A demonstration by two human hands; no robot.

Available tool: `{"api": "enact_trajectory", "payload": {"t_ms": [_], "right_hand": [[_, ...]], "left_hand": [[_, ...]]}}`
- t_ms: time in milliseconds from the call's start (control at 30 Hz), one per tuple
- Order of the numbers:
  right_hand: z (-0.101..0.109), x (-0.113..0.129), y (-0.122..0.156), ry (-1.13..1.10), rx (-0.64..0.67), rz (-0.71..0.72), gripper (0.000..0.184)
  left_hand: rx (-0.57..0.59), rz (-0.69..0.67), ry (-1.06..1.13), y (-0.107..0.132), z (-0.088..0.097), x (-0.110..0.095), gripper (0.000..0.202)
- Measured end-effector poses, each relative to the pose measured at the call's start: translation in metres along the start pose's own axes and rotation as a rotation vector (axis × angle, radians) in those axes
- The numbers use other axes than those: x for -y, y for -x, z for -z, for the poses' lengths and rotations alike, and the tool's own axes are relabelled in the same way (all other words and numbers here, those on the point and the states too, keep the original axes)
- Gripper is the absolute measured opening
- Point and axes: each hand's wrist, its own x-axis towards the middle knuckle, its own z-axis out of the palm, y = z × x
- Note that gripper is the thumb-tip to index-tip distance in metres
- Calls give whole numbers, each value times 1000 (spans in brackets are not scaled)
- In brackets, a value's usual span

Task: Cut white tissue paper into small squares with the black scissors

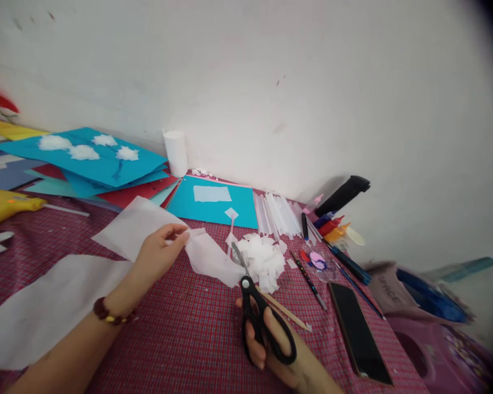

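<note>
My left hand [164, 246], with a beaded bracelet on its wrist, pinches the upper left end of a strip of thin white paper [211, 258]. In my right hand [263, 334] are scissors with black handles [267, 320], fingers through the loops. Their blades [240, 257] point up and away, close to the strip's right end; whether they touch it I cannot tell. Just beyond the blades lies a heap of small white paper pieces [263, 257]. Larger white sheets lie beneath and left of my left hand, one of them a wide sheet [45, 312] near the front.
Blue card with white fluffy shapes [82, 153] tops a stack at back left, near a yellow glue gun [12, 207]. Glue sticks [281, 213] lie behind the heap. A phone [359, 334], a brush, pens and paint tubes [332, 227] line the table's right side.
</note>
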Motion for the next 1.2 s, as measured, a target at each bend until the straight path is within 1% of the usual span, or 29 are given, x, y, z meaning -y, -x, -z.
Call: {"api": "enact_trajectory", "payload": {"t_ms": [67,100,133,167,233,267,300,333,433,467,533,567,600,667,733,800,833,900,933,967,1000,1033,1067,1100,1133,1200], "right_hand": [[-2,1,1,1,47,-21,59],[-3,1,2,6,72,-33,61],[-4,1,3,15,93,-40,62],[-6,1,4,27,108,-42,62],[-10,1,5,44,118,-41,61],[-12,0,5,46,118,-43,60],[-14,1,5,46,116,-43,60],[-16,1,5,49,113,-39,60],[-16,6,3,90,106,6,60],[-14,9,3,133,107,31,61],[-7,20,5,305,108,81,61],[-4,26,7,429,105,104,61],[-1,32,9,573,96,121,60],[0,43,14,867,90,147,62],[-6,48,20,1149,114,153,61],[-16,47,26,1361,148,148,59],[-21,45,29,1425,164,148,60],[-30,44,32,1487,208,135,64],[-34,44,33,1497,227,127,63],[-37,45,31,1502,217,135,58],[-41,47,27,1508,171,164,50],[-45,48,21,1519,97,213,40],[-50,48,13,1534,-11,287,32],[-55,47,2,1558,-110,352,28],[-60,44,-11,1581,-161,393,28],[-69,34,-39,1601,-199,411,35]], "left_hand": [[-12,-214,-183,3,-1,-4,31],[27,-300,-224,6,-2,-6,34],[107,-355,-231,10,-4,-9,38],[216,-377,-217,14,-6,-12,42],[426,-376,-183,24,-14,-14,53],[498,-376,-180,29,-18,-14,58],[542,-383,-190,33,-23,-12,59],[557,-400,-211,36,-27,-10,55],[501,-487,-312,40,-37,-4,26],[470,-516,-344,39,-37,-3,21],[408,-562,-385,33,-33,-4,16],[369,-568,-395,29,-29,-5,15],[324,-556,-402,24,-24,-6,13],[234,-479,-410,13,-12,-6,12],[197,-369,-415,5,-3,-3,14],[240,-309,-437,0,2,2,20],[280,-311,-457,-1,3,6,25],[363,-364,-511,-1,1,11,36],[395,-397,-535,0,0,12,40],[412,-422,-553,2,-2,13,42],[419,-436,-567,3,-3,12,42],[418,-440,-576,4,-4,12,41],[412,-436,-582,5,-5,11,40],[409,-431,-589,6,-5,10,41],[409,-426,-600,6,-6,9,42],[418,-416,-630,7,-7,11,46]]}}
